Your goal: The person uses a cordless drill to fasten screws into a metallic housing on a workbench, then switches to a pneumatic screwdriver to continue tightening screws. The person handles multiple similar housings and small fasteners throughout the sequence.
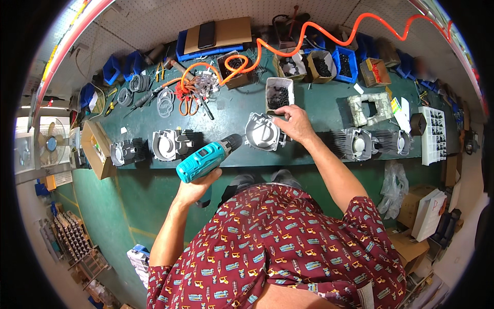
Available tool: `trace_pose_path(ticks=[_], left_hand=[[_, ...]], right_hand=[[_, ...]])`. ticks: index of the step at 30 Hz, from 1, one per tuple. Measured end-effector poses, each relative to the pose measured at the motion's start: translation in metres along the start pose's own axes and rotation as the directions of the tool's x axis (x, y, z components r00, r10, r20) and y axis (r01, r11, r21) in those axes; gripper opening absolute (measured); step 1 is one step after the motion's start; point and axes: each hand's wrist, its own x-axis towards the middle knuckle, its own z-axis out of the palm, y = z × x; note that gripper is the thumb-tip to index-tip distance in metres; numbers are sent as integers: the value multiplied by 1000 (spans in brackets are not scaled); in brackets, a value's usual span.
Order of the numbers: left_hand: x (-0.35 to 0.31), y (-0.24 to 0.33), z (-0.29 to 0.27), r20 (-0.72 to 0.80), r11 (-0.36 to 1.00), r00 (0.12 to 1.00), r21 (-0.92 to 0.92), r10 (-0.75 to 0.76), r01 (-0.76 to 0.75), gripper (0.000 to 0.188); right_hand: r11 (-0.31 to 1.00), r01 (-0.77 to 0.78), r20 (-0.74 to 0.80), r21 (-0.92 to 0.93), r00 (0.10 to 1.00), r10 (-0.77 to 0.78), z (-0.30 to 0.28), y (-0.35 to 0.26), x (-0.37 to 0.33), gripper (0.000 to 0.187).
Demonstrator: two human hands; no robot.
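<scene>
The left hand (199, 185) grips a drill (205, 160). The right hand (297, 123) is at a metal casting (263, 134); I can't tell its grasp.

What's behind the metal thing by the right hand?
Behind the grey metal casing stands an open box holding small black pieces. The casing and right hand hide some green tabletop there, and the upper pieces cover whatever is beneath them.

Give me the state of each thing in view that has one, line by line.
Left hand: closed around the drill.
Teal drill: held, chuck toward the central casting; spinning unclear.
Right hand: fingers at the casting's far edge; grip unclear.
Phone: on cardboard, no lit screen.
Pale box: open, black parts inside.
Orange hose: coils stretched.
Fan: running or not, unclear.
</scene>
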Motion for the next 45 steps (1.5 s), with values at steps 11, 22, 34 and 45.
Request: trace_pose_path(ticks=[11, 22, 34, 45], left_hand=[[10, 74, 19, 89, 893, 992, 434, 94, -123, 36], [92, 200, 30, 387, 492, 920, 790, 64, -367, 28], [99, 199, 27, 344, 695, 938, 685, -46, -217, 38], [90, 195, 28, 387, 820, 922, 534, -19, -208, 44]], right_hand=[[988, 153, 2, -5, 988, -153, 15, 8, -7, 37], [937, 349, 40, 20, 936, -350, 21, 20, 4, 30], [922, 386, 53, -31, 922, -384, 18, 17, 2, 35], [927, 375, -27, -15, 926, -376, 24, 24, 1, 35]])
